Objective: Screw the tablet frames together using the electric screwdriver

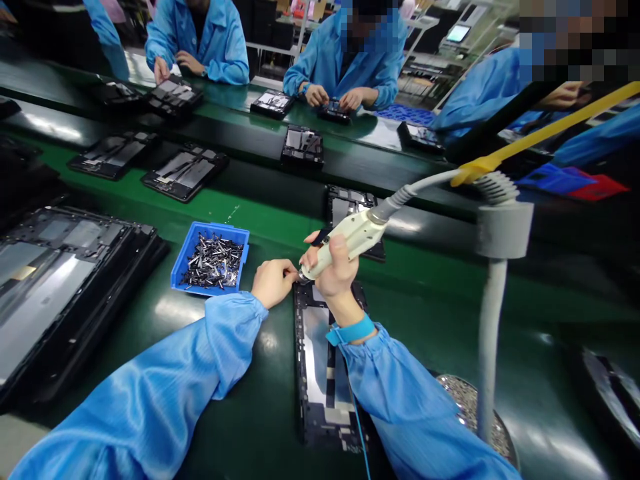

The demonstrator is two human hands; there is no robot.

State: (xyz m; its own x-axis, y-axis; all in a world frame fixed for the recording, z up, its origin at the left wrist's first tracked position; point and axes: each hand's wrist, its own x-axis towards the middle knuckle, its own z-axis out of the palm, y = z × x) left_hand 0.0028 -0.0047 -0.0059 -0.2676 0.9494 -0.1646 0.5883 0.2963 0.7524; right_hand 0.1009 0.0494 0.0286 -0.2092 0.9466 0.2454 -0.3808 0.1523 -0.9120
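A black device frame lies lengthwise on the green bench in front of me. My right hand is wrapped round a cream electric screwdriver, whose tip points down at the frame's top left corner. Its grey cable runs up to a yellow arm. My left hand is closed in a pinch right beside the tip, at the same corner; what it pinches is too small to make out. A blue wrist strap sits on my right wrist.
A blue bin of small metal parts stands left of my hands. Stacked black frames fill the left side. More frames lie on the conveyor. A grey post rises at right beside a round dish. Several people in blue coats work opposite.
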